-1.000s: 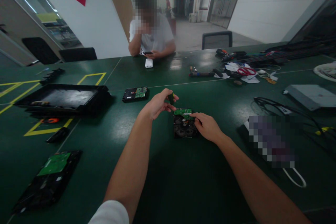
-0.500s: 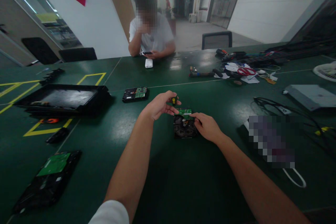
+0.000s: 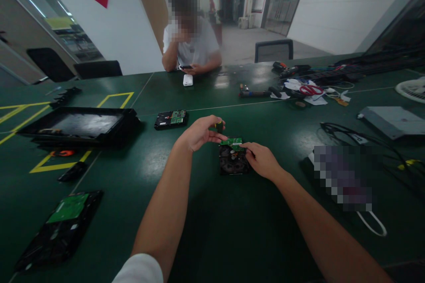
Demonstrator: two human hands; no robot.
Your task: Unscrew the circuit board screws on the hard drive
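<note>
A hard drive (image 3: 233,162) lies on the green table in front of me, its green circuit board (image 3: 233,141) facing up at the far end. My left hand (image 3: 203,132) is closed on the yellow and black handle of a screwdriver (image 3: 219,126), held upright over the board's far left corner. Its lower fingers stretch toward the board; the screwdriver's tip is too small to make out. At the drive's right edge, my right hand (image 3: 262,159) grips the drive, with the index fingertip on the board.
Another hard drive (image 3: 170,119) lies beyond my left hand, and a larger one (image 3: 61,230) at the near left. Black trays (image 3: 79,126) are stacked at left. Cables (image 3: 372,141), a grey metal box (image 3: 395,121) and a blurred-out item (image 3: 343,179) lie right. Opposite sits a person (image 3: 192,48).
The screwdriver handle has turned a little in my left hand, and that hand has shifted very slightly left. My right hand and the hard drive stay in place.
</note>
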